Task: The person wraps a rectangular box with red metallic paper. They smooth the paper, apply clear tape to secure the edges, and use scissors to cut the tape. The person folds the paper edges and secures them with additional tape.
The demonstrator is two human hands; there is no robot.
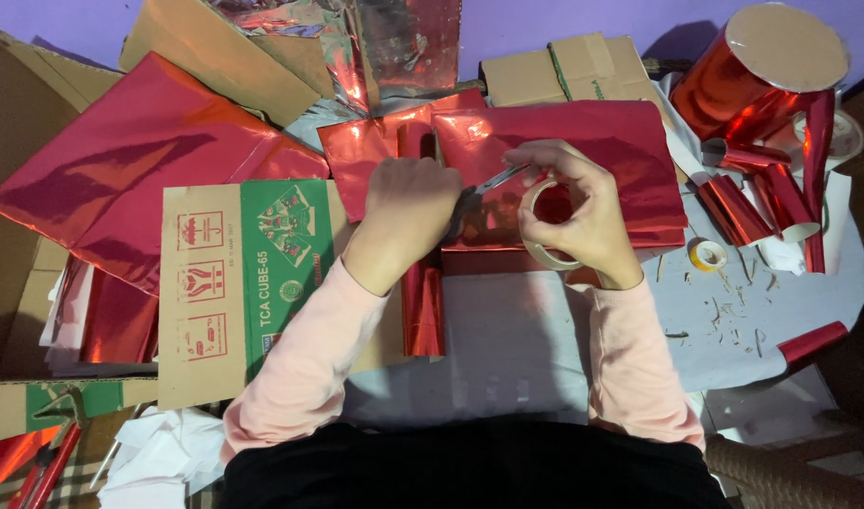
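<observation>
Hands met over the red wrapped box (583, 151): left hand (411, 203) gripped scissors (493, 179) pointing two o'clock; right hand (573, 212) clutched the tape roll (537, 247).

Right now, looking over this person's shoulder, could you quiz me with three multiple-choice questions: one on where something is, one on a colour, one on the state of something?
1. Where does the small spare tape roll lie?
A. On the pale sheet right of the right hand
B. On the green-printed carton
C. Inside the big foil roll

2. What colour is the shiny foil on the wrapped box?
A. Blue
B. Red
C. Gold

3. What is the right hand doing?
A. Resting flat and empty
B. Gripping a tape roll with tape pulled out
C. Holding a pen

Answers: 1 A, it sits on the pale sheet among paper scraps. 2 B, the foil reflects red. 3 B, fingers curl round the ring while the left hand holds scissors at the strip.
</observation>
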